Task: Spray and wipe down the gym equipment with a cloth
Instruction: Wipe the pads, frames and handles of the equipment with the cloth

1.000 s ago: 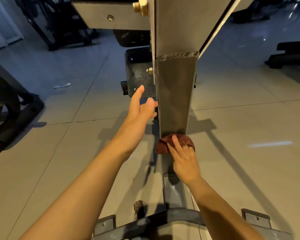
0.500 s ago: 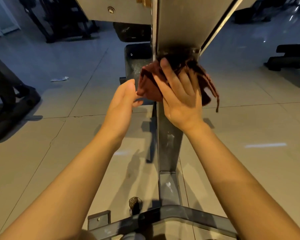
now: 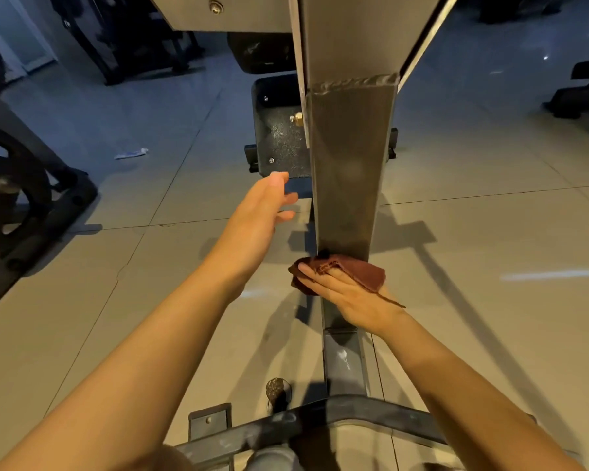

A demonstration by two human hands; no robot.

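Tiled floor; right grip [image 3: 349, 295] presses cloth [image 3: 351, 268] on post [image 3: 349, 171], left grip [image 3: 257, 212] loose, empty.

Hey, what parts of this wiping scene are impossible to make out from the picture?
Head view only:
- Top of the metal post: cut off by the upper edge.
- Right hand fingertips: tucked under the cloth.
- Post surface beneath the cloth: covered, so its cleanliness is unknown.
- Spray bottle: not in view.
- White scrap on the floor: too small to identify.
- Left hand: its palm side faces away.

cloth [image 3: 349, 270] on the frame post [image 3: 349, 171], right hand [image 3: 352, 294] atop, left hand [image 3: 257, 215] beside
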